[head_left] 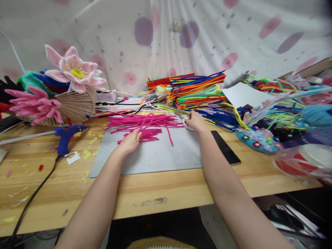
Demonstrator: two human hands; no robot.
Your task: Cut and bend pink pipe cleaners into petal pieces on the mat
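My left hand (131, 141) is closed around the ends of a magenta pipe cleaner (148, 119) bent into a loop. Beneath and beyond it lies a loose pile of straight magenta pipe cleaners (160, 119), with a smaller bunch of shorter pieces (151, 134) by my fingers. A grey cutting mat (166, 159) lies under them. At the mat's far right my right hand (196, 121) is closed on the white handle of a pair of scissors (187, 125). The blades point left towards the pile and show only in part.
A blue glue gun (66, 136) with its cord lies on the left, beside pink pipe-cleaner flowers (75, 69). Bundles of coloured pipe cleaners (198, 90) are stacked at the back. On the right are a black flat panel (225, 147), a decorated blue piece (259, 140) and a plastic-wrapped tub (306, 160).
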